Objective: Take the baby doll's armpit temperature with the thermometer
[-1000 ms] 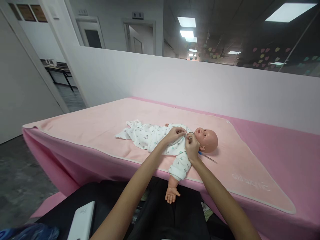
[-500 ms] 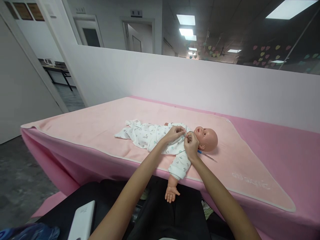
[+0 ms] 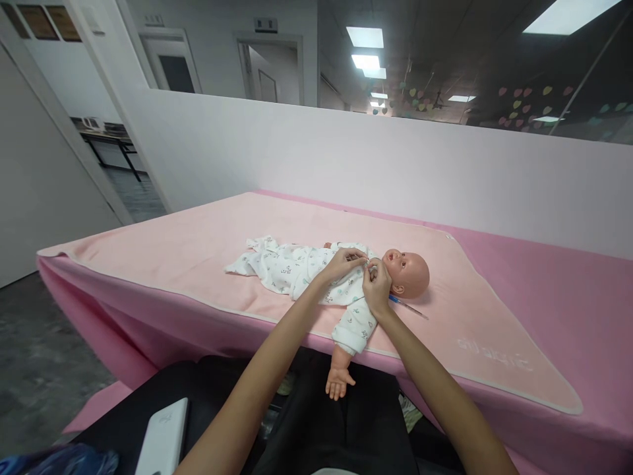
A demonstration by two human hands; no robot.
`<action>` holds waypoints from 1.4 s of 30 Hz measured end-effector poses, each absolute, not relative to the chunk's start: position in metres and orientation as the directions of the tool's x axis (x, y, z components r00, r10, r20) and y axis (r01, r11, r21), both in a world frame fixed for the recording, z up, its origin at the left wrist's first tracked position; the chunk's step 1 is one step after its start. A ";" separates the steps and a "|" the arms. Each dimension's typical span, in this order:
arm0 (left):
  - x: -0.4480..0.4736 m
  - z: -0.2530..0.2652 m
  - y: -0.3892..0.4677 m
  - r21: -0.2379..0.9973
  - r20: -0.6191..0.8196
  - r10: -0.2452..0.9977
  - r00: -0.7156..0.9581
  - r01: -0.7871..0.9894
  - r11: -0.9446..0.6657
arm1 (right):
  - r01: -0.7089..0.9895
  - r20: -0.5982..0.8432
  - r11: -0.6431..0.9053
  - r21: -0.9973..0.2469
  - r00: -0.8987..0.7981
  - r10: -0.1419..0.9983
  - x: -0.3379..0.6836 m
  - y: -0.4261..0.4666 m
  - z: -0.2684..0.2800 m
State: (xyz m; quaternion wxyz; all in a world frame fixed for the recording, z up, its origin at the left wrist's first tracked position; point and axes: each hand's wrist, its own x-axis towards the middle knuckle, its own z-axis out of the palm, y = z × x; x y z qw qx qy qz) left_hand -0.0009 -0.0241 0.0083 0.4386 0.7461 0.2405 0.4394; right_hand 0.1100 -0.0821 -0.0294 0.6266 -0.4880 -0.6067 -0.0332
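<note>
A baby doll (image 3: 414, 274) lies on its back across the table, head to the right, one arm hanging over the near edge. It wears a white printed baby outfit (image 3: 281, 269). At the neckline my left hand (image 3: 345, 264) pinches the cloth from the chest side. Close against it, my right hand (image 3: 377, 285) pinches the collar below the doll's chin. The fingertips of both hands nearly meet, and they hide the fastening between them. Beside the doll's head, near my right wrist, lies a thin blue-ended pen-like stick (image 3: 408, 307).
A peach mat (image 3: 198, 224) covers much of the pink tablecloth (image 3: 568, 297). Behind the table runs a white half wall (image 3: 346, 158) with glass above. A white power bank or phone-like slab (image 3: 162, 435) rests at lower left, beside my lap.
Both hands stay at the doll's neckline with almost no visible movement. The whole view has shifted very slightly.
</note>
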 end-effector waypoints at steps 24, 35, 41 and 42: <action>-0.003 0.010 -0.027 0.902 0.402 0.749 0.527 -0.087 -0.422 | 0.671 0.849 0.551 -0.497 0.242 0.470 0.111 -0.082 -0.027; -0.034 -0.014 -0.061 0.318 0.676 0.562 0.476 0.499 -0.806 | 0.844 0.875 0.495 -0.204 -0.070 0.479 0.112 -0.081 -0.028; -0.053 -0.023 -0.061 0.141 0.751 0.490 0.442 0.618 -0.774 | 0.892 0.814 0.440 -0.101 -0.180 0.552 0.104 -0.076 -0.016; -0.054 -0.024 -0.060 0.160 0.772 0.494 0.400 0.631 -0.759 | 0.899 0.812 0.427 -0.103 -0.172 0.557 0.103 -0.076 -0.015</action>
